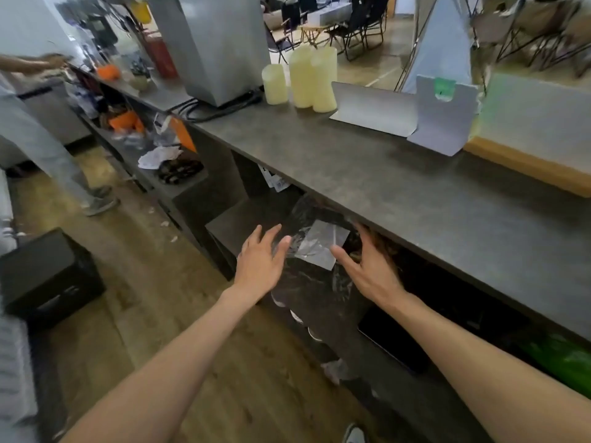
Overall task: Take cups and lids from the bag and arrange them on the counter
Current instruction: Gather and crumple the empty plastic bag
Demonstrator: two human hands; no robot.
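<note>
A clear plastic bag [315, 243] with a pale label on it sits under the front edge of the grey counter [399, 193]. Dark contents with a few white rims show through its lower part. My left hand [260, 262] is at the bag's left side, fingers spread, fingertips touching the plastic. My right hand [367, 266] is at the bag's right side, fingers apart, partly under the counter edge. Neither hand has closed on the bag. Three stacks of pale yellow cups [302, 78] stand at the back of the counter.
A grey machine [220, 46] stands on the counter at the back left. White card stands [444, 113] and a wooden-edged board [524, 161] sit at the right. A black crate [48, 276] is on the floor at left. Another person [38, 135] stands further down the aisle.
</note>
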